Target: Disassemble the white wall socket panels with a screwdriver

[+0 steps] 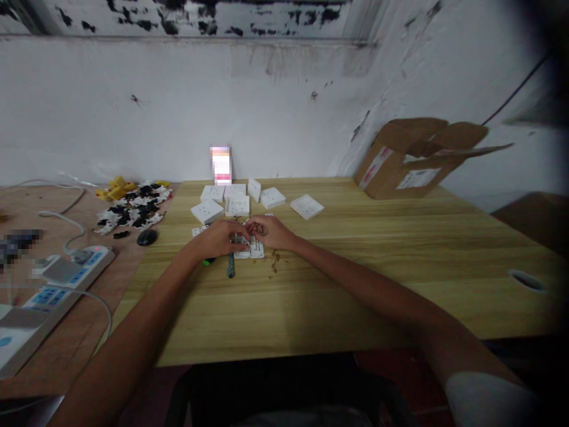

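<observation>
Both hands meet over a white socket module (pixel 249 246) lying flat on the wooden table (pixel 355 284). The left hand (pixel 217 237) curls its fingers onto the module's near edge, seemingly steadying it; the right hand (pixel 271 231) pinches at its top, fingers nearly closed, what they pinch too small to tell. Just under the left fingers lies one dark-handled screwdriver (pixel 230 265). Beyond the fingertips sit about six white socket plates (pixel 237 206), spread within reach. Far right of them stands one open cardboard box (pixel 409 157).
</observation>
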A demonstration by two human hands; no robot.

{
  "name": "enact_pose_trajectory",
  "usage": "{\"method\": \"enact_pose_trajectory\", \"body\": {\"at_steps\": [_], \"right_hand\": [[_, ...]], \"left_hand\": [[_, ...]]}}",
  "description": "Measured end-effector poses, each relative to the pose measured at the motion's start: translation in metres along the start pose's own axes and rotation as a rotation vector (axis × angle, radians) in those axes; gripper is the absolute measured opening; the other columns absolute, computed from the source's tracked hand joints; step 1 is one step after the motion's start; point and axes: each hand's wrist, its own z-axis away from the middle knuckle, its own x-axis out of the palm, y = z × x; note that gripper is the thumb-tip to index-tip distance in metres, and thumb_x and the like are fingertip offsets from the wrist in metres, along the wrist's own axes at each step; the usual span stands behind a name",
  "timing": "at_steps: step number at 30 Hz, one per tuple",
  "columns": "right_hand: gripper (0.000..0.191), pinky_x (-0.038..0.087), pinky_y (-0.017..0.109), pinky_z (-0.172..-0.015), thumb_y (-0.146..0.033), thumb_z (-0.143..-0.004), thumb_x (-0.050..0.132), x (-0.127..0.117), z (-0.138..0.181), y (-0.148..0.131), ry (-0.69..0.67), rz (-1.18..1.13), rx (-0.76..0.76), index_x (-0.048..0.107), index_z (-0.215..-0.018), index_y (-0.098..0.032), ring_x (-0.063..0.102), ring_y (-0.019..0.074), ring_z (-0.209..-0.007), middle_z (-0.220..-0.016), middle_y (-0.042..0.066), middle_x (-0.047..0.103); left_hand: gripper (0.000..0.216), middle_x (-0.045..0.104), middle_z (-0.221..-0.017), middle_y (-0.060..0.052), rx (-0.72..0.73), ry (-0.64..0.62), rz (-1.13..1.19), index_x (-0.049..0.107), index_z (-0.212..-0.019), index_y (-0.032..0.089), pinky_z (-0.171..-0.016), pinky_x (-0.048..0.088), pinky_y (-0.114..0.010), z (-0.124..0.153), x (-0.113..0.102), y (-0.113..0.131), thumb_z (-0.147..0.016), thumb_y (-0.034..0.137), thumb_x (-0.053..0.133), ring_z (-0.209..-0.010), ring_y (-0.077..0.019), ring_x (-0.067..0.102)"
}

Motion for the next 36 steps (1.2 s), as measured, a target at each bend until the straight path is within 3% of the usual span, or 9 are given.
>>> {"method": "enact_pose_trajectory", "body": {"at_steps": [7, 13, 19, 23, 28, 33, 36], "right_hand": [[0.031, 0.044, 0.023, -0.066, -0.002, -0.08, 0.057, -0.002, -0.001, 0.0, -0.017, 0.027, 0.019, 0.073, -0.102, -0.017, 0.061, 0.0121, -0.071, -0.086, 0.0, 0.073], [0.029, 0.049, 0.026, -0.07, -0.003, -0.082, 0.057, -0.01, -0.005, 0.001, -0.008, 0.032, 0.057, 0.074, -0.101, -0.017, 0.065, 0.0144, -0.074, -0.087, 0.001, 0.075], [0.033, 0.051, 0.038, -0.099, -0.01, -0.088, 0.068, -0.031, -0.009, -0.016, -0.255, 0.013, -0.072, 0.075, -0.116, -0.025, 0.067, 0.0208, -0.109, -0.117, 0.005, 0.074], [0.035, 0.047, 0.042, -0.107, -0.017, -0.092, 0.069, -0.037, -0.009, -0.025, -0.357, 0.086, -0.109, 0.072, -0.125, -0.029, 0.062, 0.0231, -0.118, -0.127, 0.006, 0.071], [0.032, 0.048, 0.042, -0.099, -0.033, -0.098, 0.066, -0.039, -0.008, -0.03, -0.383, 0.328, -0.106, 0.068, -0.128, -0.023, 0.061, 0.026, -0.114, -0.125, 0.011, 0.068], [0.023, 0.047, 0.036, -0.084, -0.041, -0.097, 0.067, -0.041, -0.009, -0.029, -0.36, 0.422, -0.108, 0.068, -0.108, -0.02, 0.06, 0.0221, -0.094, -0.103, 0.008, 0.069], [0.025, 0.044, 0.034, -0.083, -0.043, -0.095, 0.069, -0.037, -0.009, -0.028, -0.308, 0.446, -0.102, 0.066, -0.099, -0.019, 0.058, 0.0217, -0.093, -0.1, 0.007, 0.066]], "left_hand": [[0.032, 0.077, -0.102, -0.004, -0.071, 0.047, 0.166, 0.074, -0.111, 0.022, -0.084, 0.055, -0.032, 0.001, -0.003, 0.001, -0.081, 0.032, 0.08, -0.09, -0.0186, 0.07], [0.041, 0.073, -0.119, -0.01, -0.049, 0.095, 0.452, 0.066, -0.12, 0.02, -0.095, 0.057, -0.038, 0.002, -0.006, 0.0, -0.082, 0.027, 0.08, -0.103, -0.02, 0.072], [0.039, 0.077, -0.096, -0.007, -0.089, 0.147, 0.513, 0.064, -0.12, 0.018, -0.087, 0.06, -0.036, 0.002, -0.006, 0.0, -0.084, 0.024, 0.077, -0.087, -0.0186, 0.075], [0.041, 0.078, -0.094, -0.007, -0.111, 0.195, 0.525, 0.065, -0.122, 0.018, -0.087, 0.06, -0.035, 0.003, -0.007, -0.003, -0.083, 0.022, 0.077, -0.087, -0.0187, 0.075], [0.041, 0.077, -0.094, -0.006, -0.146, 0.242, 0.49, 0.066, -0.122, 0.018, -0.084, 0.06, -0.035, 0.003, -0.003, -0.01, -0.083, 0.025, 0.077, -0.083, -0.0185, 0.074], [0.039, 0.076, -0.09, -0.005, -0.166, 0.299, 0.406, 0.068, -0.119, 0.018, -0.082, 0.059, -0.034, 0.002, 0.0, -0.017, -0.082, 0.025, 0.078, -0.08, -0.0173, 0.073], [0.037, 0.076, -0.086, -0.004, -0.196, 0.329, 0.324, 0.069, -0.116, 0.018, -0.08, 0.059, -0.033, 0.002, -0.002, -0.017, -0.082, 0.026, 0.079, -0.078, -0.017, 0.072]]}}
